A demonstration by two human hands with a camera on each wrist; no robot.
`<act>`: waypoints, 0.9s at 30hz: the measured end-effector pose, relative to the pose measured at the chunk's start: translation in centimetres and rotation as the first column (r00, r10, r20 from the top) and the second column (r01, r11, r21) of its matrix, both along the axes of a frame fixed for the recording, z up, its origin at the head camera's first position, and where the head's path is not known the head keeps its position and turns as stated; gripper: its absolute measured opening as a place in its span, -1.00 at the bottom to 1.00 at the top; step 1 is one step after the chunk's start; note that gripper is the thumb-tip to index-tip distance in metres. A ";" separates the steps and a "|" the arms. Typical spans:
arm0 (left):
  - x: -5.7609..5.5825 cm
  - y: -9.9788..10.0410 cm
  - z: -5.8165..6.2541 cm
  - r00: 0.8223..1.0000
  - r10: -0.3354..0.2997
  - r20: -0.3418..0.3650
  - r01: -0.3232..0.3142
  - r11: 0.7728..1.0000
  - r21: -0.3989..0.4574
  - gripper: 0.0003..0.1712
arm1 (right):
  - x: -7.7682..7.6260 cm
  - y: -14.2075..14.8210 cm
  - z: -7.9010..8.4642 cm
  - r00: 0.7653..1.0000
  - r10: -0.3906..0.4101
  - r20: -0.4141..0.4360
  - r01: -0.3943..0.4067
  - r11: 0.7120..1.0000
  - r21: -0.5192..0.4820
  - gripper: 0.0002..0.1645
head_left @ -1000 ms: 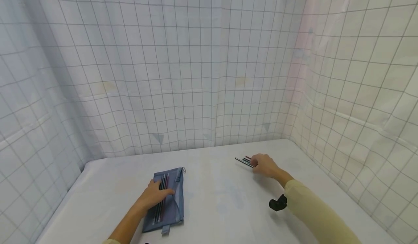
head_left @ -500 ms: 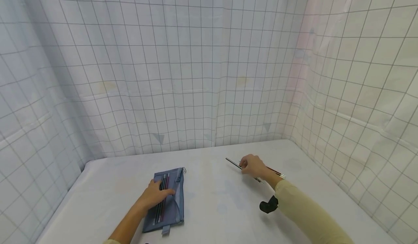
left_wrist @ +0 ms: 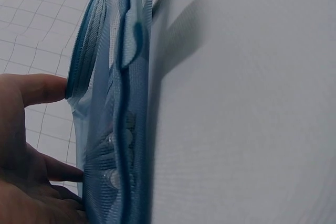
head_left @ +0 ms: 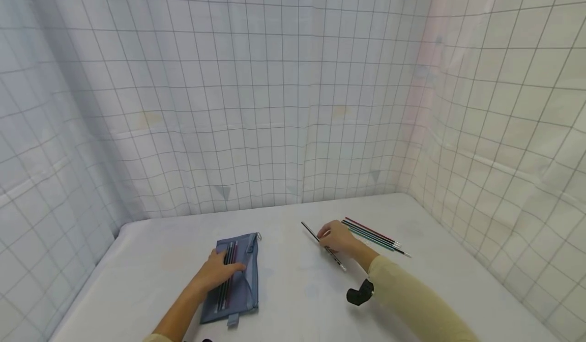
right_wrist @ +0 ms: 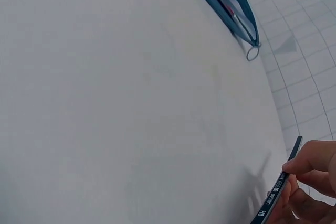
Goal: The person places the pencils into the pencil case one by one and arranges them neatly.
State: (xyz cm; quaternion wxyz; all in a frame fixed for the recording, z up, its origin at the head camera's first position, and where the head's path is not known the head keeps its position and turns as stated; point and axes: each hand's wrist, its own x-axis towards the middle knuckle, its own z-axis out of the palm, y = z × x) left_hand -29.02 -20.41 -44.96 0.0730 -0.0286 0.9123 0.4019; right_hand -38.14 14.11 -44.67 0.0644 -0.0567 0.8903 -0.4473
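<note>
My right hand [head_left: 336,237] pinches a dark pencil [head_left: 337,261] between thumb and fingers, low over the table and slanting. In the right wrist view, white lettering with HB shows along the pencil [right_wrist: 272,199]. My left hand [head_left: 217,273] rests on a blue mesh pencil case [head_left: 252,296], thumb spread to the right. Several pencils [head_left: 224,295] lie lengthwise at the case. The left wrist view shows the thumb [left_wrist: 44,88] at the zip edge and another finger pressing the mesh [left_wrist: 139,129]. The zip opening gapes in the right wrist view.
Several more pencils [head_left: 373,235], red, teal and black, lie side by side on the white table [head_left: 293,301] behind my right forearm. A black device [head_left: 360,293] hangs at the right wrist. Grid-patterned curtains [head_left: 274,103] enclose the back and sides.
My right hand has moved left from the group of pencils with one dark pencil in its pinch, uncovering the others on the table. The left hand and pencil case have stayed put.
</note>
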 end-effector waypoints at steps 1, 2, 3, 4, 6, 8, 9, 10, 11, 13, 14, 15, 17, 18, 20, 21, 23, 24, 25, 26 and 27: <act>0.0 0.0 -0.1 1.000 0.000 0.000 0.000 1.000 0.000 0.17 | 0.1 -0.4 -0.1 1.000 0.008 0.006 -0.008 1.000 -0.012 -0.86; 0.0 -0.1 -0.2 1.000 0.003 0.004 -0.003 1.000 0.005 0.17 | 0.3 -0.9 -0.1 1.000 0.015 0.012 -0.014 1.000 -0.023 -0.85; -0.1 -0.1 -0.3 1.000 0.004 0.005 -0.004 1.000 0.006 0.17 | 0.5 -1.3 -0.1 1.000 0.023 0.017 -0.022 0.999 -0.030 -0.85; -0.1 -0.1 -0.4 1.000 0.006 0.007 -0.006 1.000 0.006 0.17 | 0.6 -1.7 -0.2 0.999 0.028 0.022 -0.027 0.999 -0.042 -0.85; -0.1 -0.2 -0.6 1.000 0.012 0.014 -0.012 1.000 0.005 0.18 | 0.9 -2.5 -0.2 0.999 0.036 0.030 -0.035 0.998 -0.060 -0.85; -0.1 -0.2 -0.7 1.000 0.015 0.018 -0.015 1.000 -0.002 0.20 | 1.2 -3.3 -0.2 0.999 0.038 0.037 -0.035 0.997 -0.073 -0.86; -0.1 -0.2 -0.7 1.000 0.016 0.019 -0.016 1.000 -0.003 0.20 | 1.3 -3.7 -0.2 0.999 0.037 0.037 -0.033 0.996 -0.080 -0.86; -0.1 -0.2 -0.7 1.000 0.017 0.019 -0.017 1.000 -0.003 0.20 | 1.4 -4.2 -0.2 0.999 0.033 0.043 -0.029 0.995 -0.092 -0.86; 0.0 -0.2 -0.7 1.000 0.017 0.020 -0.017 1.000 -0.002 0.20 | 1.6 -4.6 -0.2 0.998 0.030 0.052 -0.024 0.994 -0.107 -0.86; 0.0 -0.2 -0.6 1.000 0.016 0.016 -0.016 1.000 -0.002 0.20 | 1.8 -5.5 -0.2 0.997 0.028 0.065 -0.019 0.991 -0.132 -0.85; 0.0 -0.2 -0.5 1.000 0.016 0.016 -0.016 1.000 -0.001 0.20 | 1.9 -5.9 -0.2 0.997 0.027 0.072 -0.016 0.989 -0.144 -0.85; 0.0 -0.2 -0.5 1.000 0.017 0.014 -0.017 1.000 -0.002 0.20 | 2.1 -6.4 -0.2 0.996 0.027 0.081 -0.014 0.988 -0.156 -0.84; 0.0 -0.2 -0.4 1.000 0.017 0.010 -0.017 1.000 -0.005 0.19 | 2.3 -7.3 -0.2 0.995 0.030 0.096 -0.013 0.985 -0.175 -0.84; 0.0 -0.1 -0.3 1.000 0.018 0.008 -0.018 1.000 -0.006 0.19 | 2.5 -7.7 -0.2 0.995 0.030 0.100 -0.012 0.983 -0.181 -0.84; 0.0 0.1 -0.2 1.000 0.020 0.008 -0.020 1.000 -0.012 0.19 | 2.8 -8.4 -0.2 0.994 0.036 0.108 -0.014 0.981 -0.191 -0.84; 0.0 0.1 -0.2 1.000 0.022 0.009 -0.022 1.000 -0.013 0.18 | 2.9 -8.8 -0.2 0.993 0.040 0.114 -0.017 0.980 -0.197 -0.84; 0.0 0.3 -0.2 1.000 0.027 0.012 -0.027 1.000 -0.011 0.18 | 3.2 -9.5 -0.2 0.992 0.055 0.117 -0.029 0.977 -0.210 -0.85; 0.0 0.3 -0.2 0.999 0.030 0.013 -0.030 0.999 -0.012 0.17 | 3.4 -9.8 -0.3 0.991 0.065 0.120 -0.038 0.975 -0.219 -0.85; 0.0 0.3 -0.2 0.999 0.033 0.014 -0.033 0.999 -0.015 0.18 | 3.6 -10.2 -0.3 0.990 0.078 0.121 -0.049 0.972 -0.229 -0.85; 0.1 0.2 -0.1 0.999 0.036 0.014 -0.036 0.999 -0.013 0.18 | 3.8 -10.6 -0.3 0.988 0.091 0.123 -0.059 0.969 -0.242 -0.86; 0.0 0.2 -0.1 0.999 0.038 0.012 -0.038 0.999 -0.009 0.17 | 4.0 -10.9 -0.3 0.987 0.104 0.125 -0.069 0.965 -0.251 -0.86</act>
